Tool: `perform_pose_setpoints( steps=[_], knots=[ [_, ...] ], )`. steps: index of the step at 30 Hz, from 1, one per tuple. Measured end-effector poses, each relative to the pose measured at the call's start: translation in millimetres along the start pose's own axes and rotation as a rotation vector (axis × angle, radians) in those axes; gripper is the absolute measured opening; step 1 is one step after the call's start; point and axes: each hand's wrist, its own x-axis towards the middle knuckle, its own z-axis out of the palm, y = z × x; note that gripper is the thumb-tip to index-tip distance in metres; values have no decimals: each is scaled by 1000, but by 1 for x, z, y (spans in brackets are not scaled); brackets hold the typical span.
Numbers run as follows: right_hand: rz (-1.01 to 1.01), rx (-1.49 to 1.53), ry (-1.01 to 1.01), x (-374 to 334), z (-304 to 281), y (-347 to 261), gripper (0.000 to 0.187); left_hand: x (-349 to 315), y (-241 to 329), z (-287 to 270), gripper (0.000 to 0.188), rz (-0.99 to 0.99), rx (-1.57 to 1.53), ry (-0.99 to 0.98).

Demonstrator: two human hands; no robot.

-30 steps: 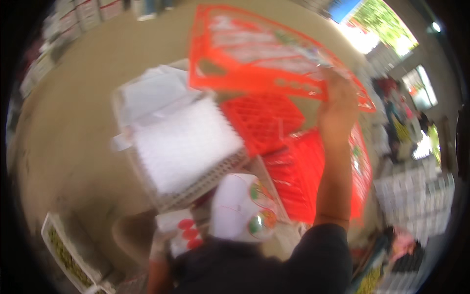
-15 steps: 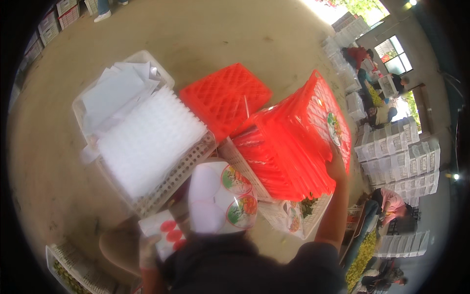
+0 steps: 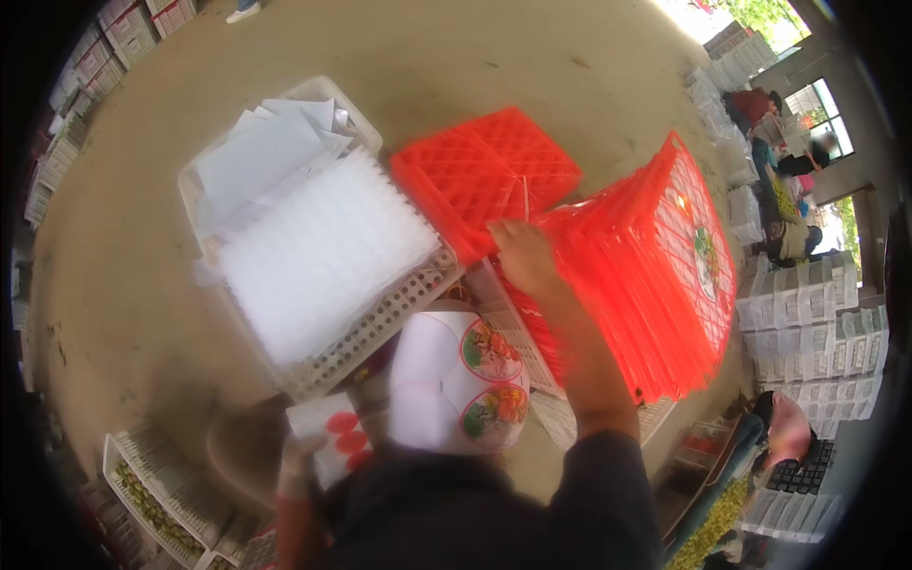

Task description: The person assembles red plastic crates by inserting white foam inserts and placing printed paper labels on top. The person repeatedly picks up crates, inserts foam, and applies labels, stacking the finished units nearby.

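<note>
My left hand (image 3: 296, 458) grips a white sheet with red round spots (image 3: 332, 432) low in the view. My right hand (image 3: 524, 255) reaches over the left upper edge of a leaning stack of red plastic mesh lids (image 3: 622, 285), fingers stretched and slightly bent; it carries nothing visible. On the outer lid of that stack sits a round picture label (image 3: 706, 256). Between my arms, curved white label sheets (image 3: 418, 380) with large round fruit pictures rest in front of me. The leaning stack stands in a pale crate (image 3: 560, 418), partly hidden by my forearm.
Ahead lies a red mesh stack (image 3: 484, 171). At left, a white crate (image 3: 332, 380) bears white bumpy padding sheets (image 3: 323, 256) and loose papers (image 3: 261, 161). A crate of green fruit (image 3: 157, 513) stands lower left. Wrapped crate stacks (image 3: 807, 332) and several people occupy the right.
My right hand has left the round label on the outer red lid and moved left to the stack's other edge. The view has shifted slightly; my left hand still holds its sheet.
</note>
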Motion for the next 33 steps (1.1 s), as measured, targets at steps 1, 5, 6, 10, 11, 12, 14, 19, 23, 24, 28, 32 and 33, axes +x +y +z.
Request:
perform_pose_setpoints(
  steps=[1,5,6,10,11,12,14,19,23,24,28,32,33],
  knots=[
    [-22,-77,29,4,35,8,43,-5,4,11,61,-7,-49,8],
    [-41,-157,-134,43,119,13,45,-11,35,41,65,20,-203,-26],
    [-45,-172,-112,41,122,21,44,-13,43,48,66,19,-227,-64],
    [-144,-234,-66,38,109,33,42,-23,79,66,63,-85,-362,-166],
    [-152,-248,-89,41,102,35,44,-25,80,65,63,-87,-345,-144],
    [-160,-264,-114,45,94,33,47,-24,78,62,63,-93,-331,-124],
    [-214,-216,-106,54,76,26,49,-17,57,41,59,-77,-274,-114],
    [-288,-265,-119,58,67,31,54,-15,47,37,60,-107,-256,-64],
    [-272,-288,-97,59,71,36,55,-24,79,62,66,-101,-347,-146],
    [-260,-284,-96,59,72,36,55,-24,77,60,67,-101,-364,-171],
    [-182,-222,-53,62,64,35,53,-28,85,63,67,-122,-418,-201],
    [-162,-217,23,65,57,35,52,-21,65,56,65,-75,-310,-104],
    [-181,-242,63,65,57,33,51,-14,50,45,66,-68,-259,-64]
  ],
)
